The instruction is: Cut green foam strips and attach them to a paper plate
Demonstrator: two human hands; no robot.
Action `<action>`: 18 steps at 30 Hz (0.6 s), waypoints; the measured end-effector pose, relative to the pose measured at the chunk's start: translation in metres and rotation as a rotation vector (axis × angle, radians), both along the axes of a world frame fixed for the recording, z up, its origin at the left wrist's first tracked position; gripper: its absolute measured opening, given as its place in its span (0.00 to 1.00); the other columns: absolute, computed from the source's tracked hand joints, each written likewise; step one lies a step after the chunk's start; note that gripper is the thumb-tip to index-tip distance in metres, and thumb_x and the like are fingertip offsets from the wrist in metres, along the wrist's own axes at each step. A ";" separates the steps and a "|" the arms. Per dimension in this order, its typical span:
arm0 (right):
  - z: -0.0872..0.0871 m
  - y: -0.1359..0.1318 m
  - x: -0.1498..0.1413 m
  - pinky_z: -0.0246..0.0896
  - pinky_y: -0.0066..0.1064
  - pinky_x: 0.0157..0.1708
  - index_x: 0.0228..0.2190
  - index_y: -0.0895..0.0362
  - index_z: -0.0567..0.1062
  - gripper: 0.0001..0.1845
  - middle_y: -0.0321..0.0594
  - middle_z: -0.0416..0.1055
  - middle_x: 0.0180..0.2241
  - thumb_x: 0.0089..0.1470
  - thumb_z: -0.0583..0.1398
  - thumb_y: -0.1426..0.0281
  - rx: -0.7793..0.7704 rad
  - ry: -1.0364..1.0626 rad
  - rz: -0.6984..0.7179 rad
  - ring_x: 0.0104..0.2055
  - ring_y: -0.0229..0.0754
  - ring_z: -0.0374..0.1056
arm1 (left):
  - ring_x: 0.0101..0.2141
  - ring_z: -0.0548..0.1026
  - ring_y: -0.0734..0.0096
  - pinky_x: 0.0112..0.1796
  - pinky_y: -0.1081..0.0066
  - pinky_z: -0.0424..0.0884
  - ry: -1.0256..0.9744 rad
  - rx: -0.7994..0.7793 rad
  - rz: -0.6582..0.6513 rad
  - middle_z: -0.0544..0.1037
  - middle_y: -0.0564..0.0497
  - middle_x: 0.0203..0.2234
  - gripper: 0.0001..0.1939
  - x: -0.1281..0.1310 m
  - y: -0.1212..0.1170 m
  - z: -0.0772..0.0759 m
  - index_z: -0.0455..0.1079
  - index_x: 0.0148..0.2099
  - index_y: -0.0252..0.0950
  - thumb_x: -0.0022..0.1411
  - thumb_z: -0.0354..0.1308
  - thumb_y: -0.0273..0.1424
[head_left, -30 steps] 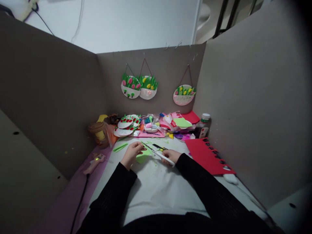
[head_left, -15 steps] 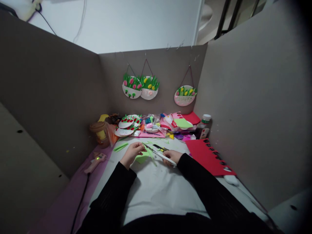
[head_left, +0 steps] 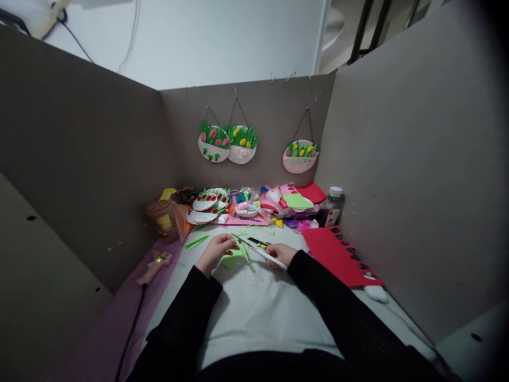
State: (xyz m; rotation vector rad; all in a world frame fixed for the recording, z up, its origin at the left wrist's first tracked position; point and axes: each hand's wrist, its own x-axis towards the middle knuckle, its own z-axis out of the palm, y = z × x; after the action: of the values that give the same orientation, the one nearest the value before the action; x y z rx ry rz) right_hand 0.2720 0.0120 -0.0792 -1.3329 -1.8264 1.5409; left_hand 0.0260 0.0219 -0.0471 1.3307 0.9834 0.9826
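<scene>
My left hand [head_left: 216, 251] pinches a piece of light green foam sheet [head_left: 234, 258] just above the white table cover [head_left: 254, 307]. My right hand [head_left: 280, 253] is closed round the white handles of a pair of scissors [head_left: 260, 251], whose blades point left into the green foam. Thin green strips hang from the foam's right side. Both arms wear black sleeves.
A red foam sheet with cut-out notches [head_left: 338, 254] lies at the right. A pink glue gun [head_left: 154, 264] with a lit lamp lies at the left. Paper-plate flower crafts [head_left: 207, 204], coloured foam scraps and a glue bottle [head_left: 333, 204] crowd the back. Cardboard walls [head_left: 397, 159] enclose the desk.
The scissors and the green foam have shifted slightly; a cut strip now hangs down from the foam. Both hands stay in the same place.
</scene>
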 end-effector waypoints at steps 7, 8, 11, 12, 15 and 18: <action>0.001 0.016 0.016 0.61 0.29 0.29 0.29 0.58 0.73 0.16 0.36 0.71 0.26 0.34 0.64 0.66 0.363 -0.140 -0.348 0.30 0.41 0.67 | 0.31 0.74 0.69 0.26 0.77 0.63 -0.040 -0.020 0.020 0.75 0.46 0.34 0.14 0.003 -0.001 0.001 0.63 0.28 0.34 0.46 0.62 0.38; 0.000 0.019 0.022 0.61 0.31 0.34 0.32 0.58 0.73 0.18 0.39 0.72 0.30 0.34 0.65 0.65 0.456 -0.214 -0.424 0.35 0.43 0.67 | 0.31 0.74 0.70 0.26 0.77 0.63 -0.044 -0.019 0.045 0.75 0.46 0.33 0.14 0.004 0.000 0.001 0.64 0.28 0.34 0.45 0.62 0.38; -0.004 0.028 0.040 0.57 0.36 0.44 0.35 0.58 0.75 0.19 0.47 0.70 0.38 0.37 0.64 0.66 0.576 -0.453 -0.521 0.44 0.50 0.64 | 0.30 0.73 0.70 0.26 0.77 0.63 -0.036 -0.017 0.136 0.72 0.51 0.26 0.15 0.005 0.002 -0.001 0.63 0.28 0.34 0.44 0.62 0.39; -0.005 0.030 0.045 0.56 0.37 0.46 0.35 0.59 0.75 0.18 0.49 0.70 0.39 0.38 0.64 0.66 0.558 -0.523 -0.524 0.46 0.51 0.63 | 0.29 0.73 0.71 0.26 0.77 0.63 -0.033 -0.013 0.158 0.70 0.52 0.24 0.15 0.005 0.003 -0.002 0.63 0.28 0.34 0.43 0.62 0.39; -0.008 0.034 0.057 0.55 0.38 0.46 0.35 0.61 0.75 0.18 0.53 0.69 0.39 0.40 0.63 0.68 0.475 -0.619 -0.539 0.47 0.54 0.62 | 0.27 0.71 0.73 0.25 0.77 0.63 -0.024 0.007 0.176 0.68 0.55 0.22 0.15 0.007 0.004 -0.005 0.62 0.28 0.35 0.44 0.61 0.39; -0.006 0.032 0.059 0.56 0.37 0.45 0.39 0.61 0.74 0.20 0.53 0.69 0.41 0.40 0.63 0.69 0.460 -0.615 -0.606 0.46 0.53 0.63 | 0.27 0.70 0.75 0.24 0.78 0.62 -0.001 0.034 0.174 0.66 0.55 0.22 0.14 0.011 0.004 -0.007 0.61 0.27 0.35 0.46 0.60 0.39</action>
State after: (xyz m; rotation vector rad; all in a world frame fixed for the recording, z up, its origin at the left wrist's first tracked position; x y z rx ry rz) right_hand 0.3313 0.0442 -0.0856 -1.9868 -1.6866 0.3893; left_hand 0.0368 0.0258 -0.0540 1.2884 1.1003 1.1359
